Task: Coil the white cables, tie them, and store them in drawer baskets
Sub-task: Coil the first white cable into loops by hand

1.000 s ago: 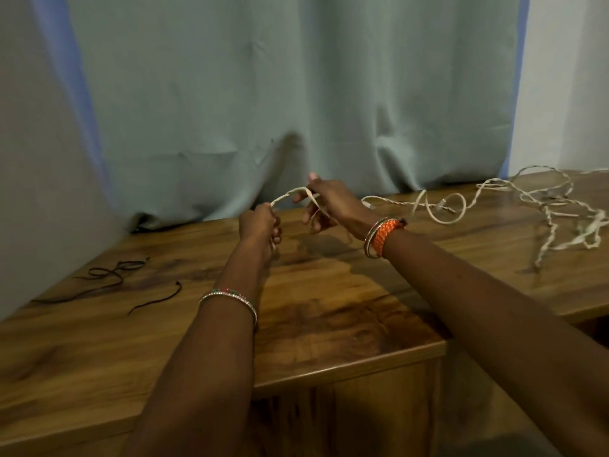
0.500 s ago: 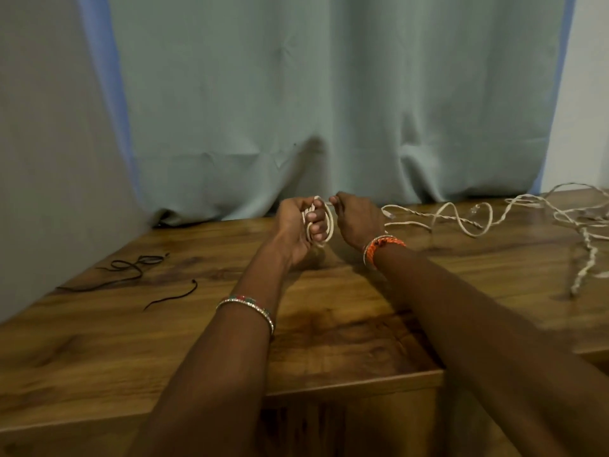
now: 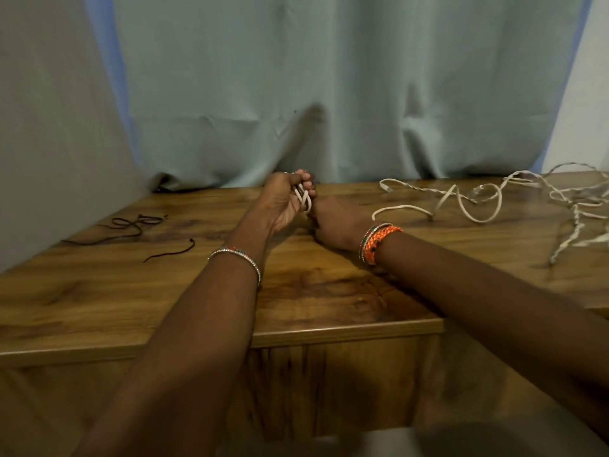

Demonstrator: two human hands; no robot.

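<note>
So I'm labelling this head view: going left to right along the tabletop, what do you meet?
Black cords → left hand, gripping white cable loops → right hand → orange bracelet → loose white cables spread toward the right edge.

**Wrists: what's worn**

Both forearms bare, no sleeves. Left wrist: thin beaded bangle [image 3: 235,257], silver with red/green bits. Right wrist: orange braided band [image 3: 382,240] with dark flecks, stacked against thin beaded bangles [image 3: 368,235]. No rings discernible.
</note>
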